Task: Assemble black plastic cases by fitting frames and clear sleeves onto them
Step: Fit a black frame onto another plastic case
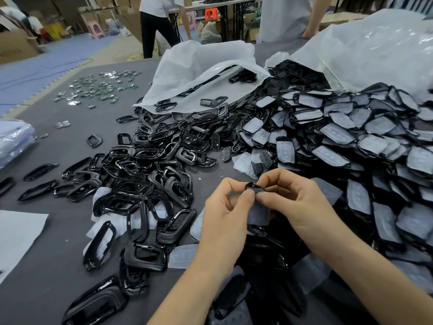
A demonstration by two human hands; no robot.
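Both hands (226, 208) (294, 202) pinch a crosswise case (255, 186), sleeve (259, 215) hanging down.

The left hand (225, 207) and right hand (297, 202) are seen bare, with both forearms left uncovered throughout.

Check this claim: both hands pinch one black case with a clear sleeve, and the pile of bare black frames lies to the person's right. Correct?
No: the head view shows the pile of bare black frames to the person's left. The rest stands.

Left hand (225, 212), right hand (295, 202): pinch grips
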